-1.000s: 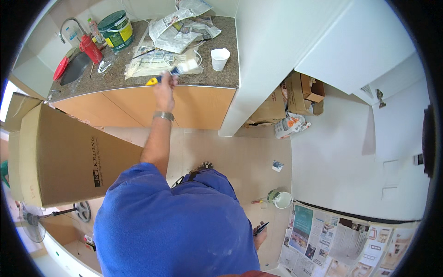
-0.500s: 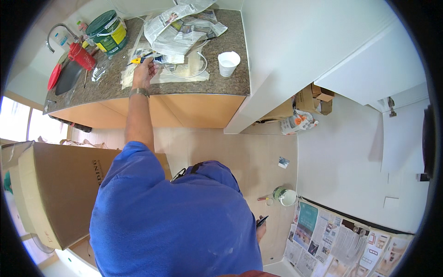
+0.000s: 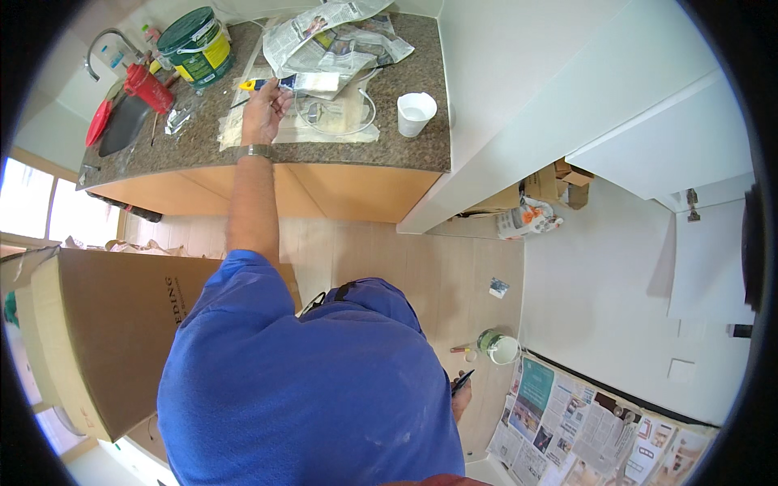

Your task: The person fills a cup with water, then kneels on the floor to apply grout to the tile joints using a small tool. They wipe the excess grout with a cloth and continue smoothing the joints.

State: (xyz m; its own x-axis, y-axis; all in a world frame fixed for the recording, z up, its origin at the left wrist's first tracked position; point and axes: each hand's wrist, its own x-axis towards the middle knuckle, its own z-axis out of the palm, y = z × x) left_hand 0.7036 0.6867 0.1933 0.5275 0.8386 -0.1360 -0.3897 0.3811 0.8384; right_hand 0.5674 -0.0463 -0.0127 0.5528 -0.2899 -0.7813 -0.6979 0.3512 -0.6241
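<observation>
My left hand [image 3: 265, 113] reaches over the stone-patterned counter [image 3: 194, 146] and grips a wide paintbrush [image 3: 312, 83] with a yellow and blue handle. Its white bristles point right, over newspaper. Under the brush and hand lies a sheet of paint-stained paper [image 3: 284, 131], with a thin white loop [image 3: 369, 105] on it. Crumpled newspaper [image 3: 320, 49] is heaped just behind the bristles. At my side, low on the right, my right hand [image 3: 461, 398] is closed on a dark, flat object [image 3: 462, 381], too small to name surely; most fingers are hidden.
A white plastic cup [image 3: 416, 115] stands right on the counter. Left are a green bucket [image 3: 194, 50], a red container [image 3: 148, 87] and a sink [image 3: 123, 125]. A large cardboard box [image 3: 121, 324] is at my left. On the floor, right, stand a small paint pail [image 3: 504, 348] and spread newspaper [image 3: 559, 421].
My left hand has lifted the paintbrush slightly up and right, toward the crumpled newspaper. My right hand keeps hold of the dark flat object at my side.
</observation>
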